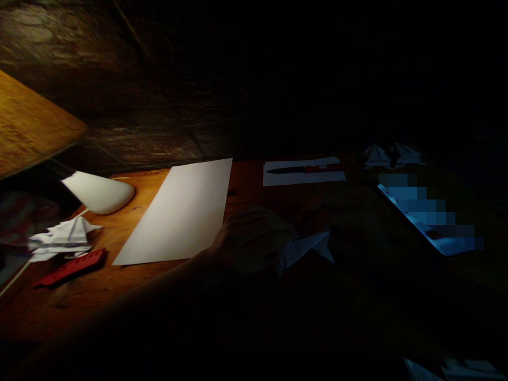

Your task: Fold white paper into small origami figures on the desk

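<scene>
Gripping the folded paper (307, 247) at its left end, the left hand (252, 238) sits right of the sheet (182, 211); the right hand (337, 222) adjoins the paper's far side, but darkness hides whether it grasps. Creases likely call for light, even fingertip pressure, ideally nearer the lamp (101, 194).

Beyond your left grip (254, 241), you can pass along a bare strip of tabletop (246, 182) between the white sheet (182, 211) and the knife (304, 169). Leftward, the lamp base (101, 193) and overhanging shade (34, 127) block you; rightward, you meet the lit device (420, 218) amid darkness.
</scene>
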### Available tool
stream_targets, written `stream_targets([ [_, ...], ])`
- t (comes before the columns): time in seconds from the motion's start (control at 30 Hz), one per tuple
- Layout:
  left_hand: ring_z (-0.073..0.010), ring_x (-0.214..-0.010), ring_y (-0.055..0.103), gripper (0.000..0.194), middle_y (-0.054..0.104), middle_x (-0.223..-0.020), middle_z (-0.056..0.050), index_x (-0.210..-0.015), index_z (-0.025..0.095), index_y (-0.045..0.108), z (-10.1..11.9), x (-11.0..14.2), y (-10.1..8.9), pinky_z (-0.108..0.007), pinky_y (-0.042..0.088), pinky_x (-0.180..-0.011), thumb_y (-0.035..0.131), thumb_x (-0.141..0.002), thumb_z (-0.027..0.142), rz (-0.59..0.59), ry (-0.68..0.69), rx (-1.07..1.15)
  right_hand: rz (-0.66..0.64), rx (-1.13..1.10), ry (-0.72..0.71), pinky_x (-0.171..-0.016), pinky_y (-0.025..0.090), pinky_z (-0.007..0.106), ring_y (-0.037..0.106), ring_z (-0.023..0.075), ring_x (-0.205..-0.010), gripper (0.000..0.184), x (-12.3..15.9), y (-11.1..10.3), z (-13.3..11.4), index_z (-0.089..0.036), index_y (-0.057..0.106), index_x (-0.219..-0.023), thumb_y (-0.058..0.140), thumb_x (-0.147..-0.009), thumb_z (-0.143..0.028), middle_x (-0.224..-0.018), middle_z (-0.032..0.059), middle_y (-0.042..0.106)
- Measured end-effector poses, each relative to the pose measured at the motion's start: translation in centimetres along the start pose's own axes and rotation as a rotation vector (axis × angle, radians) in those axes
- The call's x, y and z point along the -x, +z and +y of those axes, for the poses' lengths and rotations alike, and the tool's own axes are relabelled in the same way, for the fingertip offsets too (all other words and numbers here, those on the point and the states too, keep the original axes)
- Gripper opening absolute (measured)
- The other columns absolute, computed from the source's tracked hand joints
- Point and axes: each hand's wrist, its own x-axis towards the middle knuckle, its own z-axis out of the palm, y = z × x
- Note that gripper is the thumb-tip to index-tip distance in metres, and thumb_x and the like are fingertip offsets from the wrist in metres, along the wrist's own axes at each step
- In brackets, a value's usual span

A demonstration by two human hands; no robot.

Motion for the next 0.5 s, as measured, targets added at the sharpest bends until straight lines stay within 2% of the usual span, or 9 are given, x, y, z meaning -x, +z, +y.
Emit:
stream_targets([
  [0.07,-0.0246,-0.113,0.067,0.036,0.064,-0.132,-0.011,-0.133,0.017,0.062,-0.2,0.1,-0.1,-0.046,0.06,-0.095,0.063,-0.104,0.037,0.017,0.034,-0.031,0.001,0.006,-0.004,-0.079,0.055,0.032,0.069,0.0179,-0.101,0.01,0.0,0.0,0.3,-0.024,0.069,-0.09,0.065,-0.095,-0.017,-0.108,0.0032,0.069],
  [0.17,-0.0235,-0.109,0.068,0.035,0.065,-0.13,-0.011,-0.131,0.016,0.062,-0.2,0.5,-0.6,-0.044,0.06,-0.093,0.064,-0.103,0.038,0.036,0.058,-0.053,-0.03,0.159,-0.047,-0.083,0.054,0.033,0.067,0.0191,-0.106,0.014,-0.1,0.2,0.9,-0.024,0.07,-0.095,0.067,-0.091,-0.011,-0.112,0.0038,0.068],
  [0.27,-0.0182,-0.094,0.068,0.019,0.069,-0.107,-0.005,-0.114,0.017,0.067,-0.1,0.6,-1.5,-0.036,0.061,-0.083,0.065,-0.103,0.031,0.058,0.083,-0.076,-0.041,0.368,-0.007,-0.092,0.054,0.038,0.065,0.0229,-0.114,0.032,-0.1,0.0,1.5,-0.024,0.069,-0.113,0.063,-0.087,-0.005,-0.122,0.0066,0.068],
  [0.33,-0.0147,-0.082,0.065,0.008,0.066,-0.086,-0.001,-0.099,0.018,0.067,0.2,0.4,-2.0,-0.03,0.058,-0.074,0.062,-0.103,0.022,0.079,0.074,-0.094,-0.018,0.473,0.052,-0.095,0.053,0.042,0.064,0.0259,-0.115,0.038,-0.2,-0.4,1.5,-0.022,0.066,-0.121,0.059,-0.087,-0.006,-0.123,0.0088,0.069],
  [0.4,-0.0135,-0.074,0.06,0.016,0.061,-0.076,0.0,-0.089,0.019,0.065,0.6,0.0,-2.4,-0.028,0.053,-0.066,0.059,-0.103,0.016,0.104,0.049,-0.113,0.043,0.523,0.116,-0.091,0.053,0.042,0.066,0.0263,-0.109,0.034,-0.3,-0.8,1.1,-0.02,0.065,-0.12,0.056,-0.09,-0.008,-0.117,0.0094,0.071],
  [0.5,-0.0138,-0.069,0.056,0.022,0.059,-0.074,-0.001,-0.083,0.018,0.063,1.3,-0.5,-2.4,-0.027,0.049,-0.06,0.055,-0.104,0.013,0.103,0.015,-0.151,0.098,0.517,0.188,-0.084,0.053,0.038,0.068,0.0241,-0.099,0.023,-0.6,-1.0,0.5,-0.02,0.066,-0.113,0.052,-0.096,-0.014,-0.108,0.0081,0.072],
])
